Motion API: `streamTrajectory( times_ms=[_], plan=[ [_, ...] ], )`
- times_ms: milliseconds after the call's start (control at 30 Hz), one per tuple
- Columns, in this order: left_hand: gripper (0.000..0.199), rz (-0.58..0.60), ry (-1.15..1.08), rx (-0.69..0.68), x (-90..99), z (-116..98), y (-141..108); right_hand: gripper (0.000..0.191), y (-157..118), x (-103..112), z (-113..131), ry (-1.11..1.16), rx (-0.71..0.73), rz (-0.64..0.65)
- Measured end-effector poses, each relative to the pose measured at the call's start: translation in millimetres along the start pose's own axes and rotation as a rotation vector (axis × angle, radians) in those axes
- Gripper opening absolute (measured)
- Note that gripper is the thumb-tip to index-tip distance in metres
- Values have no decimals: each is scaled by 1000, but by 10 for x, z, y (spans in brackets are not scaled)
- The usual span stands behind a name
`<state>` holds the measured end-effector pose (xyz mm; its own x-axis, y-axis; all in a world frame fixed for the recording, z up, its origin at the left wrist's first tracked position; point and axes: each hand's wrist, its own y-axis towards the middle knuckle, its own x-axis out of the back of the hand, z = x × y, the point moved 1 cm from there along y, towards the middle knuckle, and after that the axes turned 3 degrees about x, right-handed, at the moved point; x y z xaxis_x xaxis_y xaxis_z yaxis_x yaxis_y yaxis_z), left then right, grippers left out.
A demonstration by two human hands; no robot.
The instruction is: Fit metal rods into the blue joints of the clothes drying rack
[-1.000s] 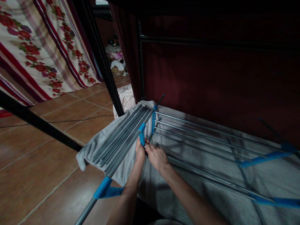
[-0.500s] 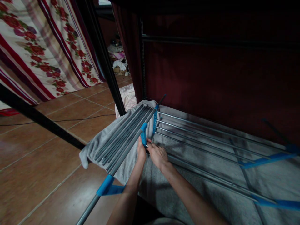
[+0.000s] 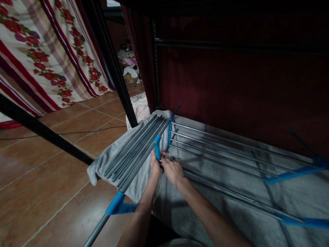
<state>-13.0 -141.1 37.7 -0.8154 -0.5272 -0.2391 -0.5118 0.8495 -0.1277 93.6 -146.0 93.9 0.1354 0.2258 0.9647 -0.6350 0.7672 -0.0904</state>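
A rack of grey metal rods with blue plastic brackets lies on a grey blanket (image 3: 205,202). My left hand (image 3: 155,166) is wrapped round the lower part of the middle blue bracket (image 3: 157,148), which sits on a thick grey pole (image 3: 138,166). Close beside it, my right hand (image 3: 172,170) pinches the end of a thin rod at the bracket's lower end. Its fingertips are partly hidden. Several loose grey rods (image 3: 136,147) lie side by side left of the pole. Long rods (image 3: 218,149) run right from another blue bracket (image 3: 169,132).
Black metal frame posts (image 3: 117,68) stand at the left, over a tiled floor (image 3: 69,178) crossed by a dark cable (image 3: 77,132). A dark red curtain (image 3: 218,85) hangs behind, a flowered cloth (image 3: 51,58) at upper left. Another blue bracket (image 3: 117,204) is near my left forearm.
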Motion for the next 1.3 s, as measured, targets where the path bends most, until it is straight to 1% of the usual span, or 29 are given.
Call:
streamTrajectory(
  times_ms=[200, 400, 467, 533, 600, 667, 733, 800, 833, 900, 967, 1000, 1067, 1133, 1300],
  plan=[
    [70, 4, 20, 22, -1, 8, 17, 38, 21, 16, -1, 23, -15, 10],
    [67, -9, 11, 20, -8, 15, 33, 41, 25, 9, 12, 30, -21, 1],
    [66, -13, 2, 15, -8, 18, 35, 43, 13, 13, 11, 40, -1, -48],
    [66, -22, -9, 13, -3, 25, 33, 46, -38, 16, -2, 40, 46, -141],
    [66, -29, -24, 18, 8, 45, 26, 49, -157, -7, -36, 29, 86, -247],
    [67, -30, -43, 28, 22, 80, 17, 50, -352, -85, -92, 20, 110, -322],
    [69, -32, -60, 35, 33, 131, 11, 51, -603, -234, -167, 26, 142, -341],
    [69, -59, -77, 27, 41, 191, 9, 51, -859, -438, -266, 40, 151, -299],
    [69, -78, -84, 19, 44, 221, 8, 52, -971, -547, -327, 41, 122, -267],
    [67, -113, -93, 3, 51, 275, 2, 53, -1138, -743, -468, 14, -17, -238],
    [65, -126, -83, -21, 59, 311, -12, 54, -1215, -880, -609, -25, -143, -231],
    [65, -124, -72, -36, 63, 322, -21, 54, -1221, -920, -669, -39, -179, -233],
    [64, -111, -47, -69, 75, 331, -36, 51, -1188, -951, -757, -53, -208, -239],
    [66, -95, -21, -83, 90, 334, -40, 49, -1126, -939, -798, -53, -222, -232],
    [67, -85, -2, -79, 130, 366, -3, 47, -1023, -888, -800, -32, -253, -173]
  ],
)
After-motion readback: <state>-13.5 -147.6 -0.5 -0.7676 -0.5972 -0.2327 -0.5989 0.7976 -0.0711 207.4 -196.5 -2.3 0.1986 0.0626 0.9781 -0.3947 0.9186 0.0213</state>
